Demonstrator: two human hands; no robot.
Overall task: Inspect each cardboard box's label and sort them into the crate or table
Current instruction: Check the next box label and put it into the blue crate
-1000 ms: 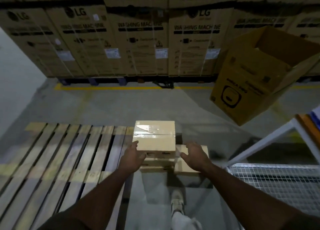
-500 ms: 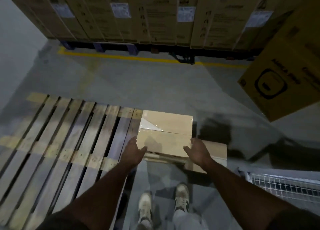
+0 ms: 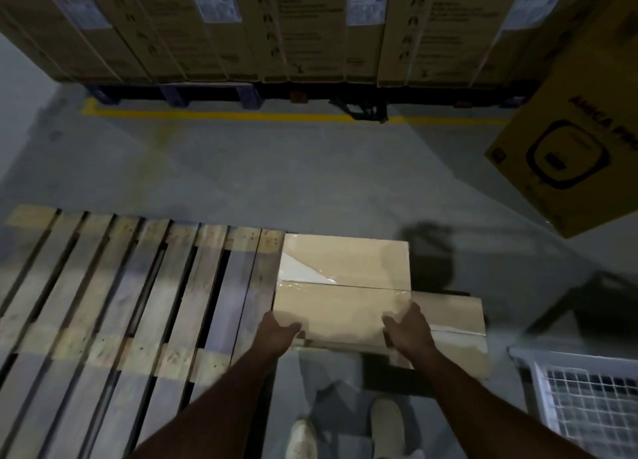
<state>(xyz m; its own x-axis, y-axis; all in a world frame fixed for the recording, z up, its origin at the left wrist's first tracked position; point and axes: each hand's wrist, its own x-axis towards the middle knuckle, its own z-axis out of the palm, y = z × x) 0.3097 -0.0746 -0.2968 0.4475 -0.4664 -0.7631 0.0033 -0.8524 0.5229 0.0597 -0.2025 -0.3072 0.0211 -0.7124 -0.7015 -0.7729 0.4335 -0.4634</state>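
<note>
A taped plain cardboard box (image 3: 345, 286) lies on top of a small stack beside the pallet, clear tape across its lid. My left hand (image 3: 276, 334) grips its near left corner, thumb on top. My right hand (image 3: 409, 331) holds its near right edge, fingers curled over the lid. A second cardboard box (image 3: 452, 317) lies lower, to the right, partly under the first. No label shows on either box. The white wire crate (image 3: 587, 400) stands at the lower right.
A wooden pallet (image 3: 121, 303) covers the floor to the left. Large washing-machine cartons (image 3: 310, 27) line the back behind a yellow floor line (image 3: 241, 116). A tilted yellow carton (image 3: 580, 141) stands at right. My shoes (image 3: 385, 424) are below the boxes.
The camera has tilted down and closer. My right hand moved from the lower box onto the top box's near right edge; my left hand stays at its left corner.
</note>
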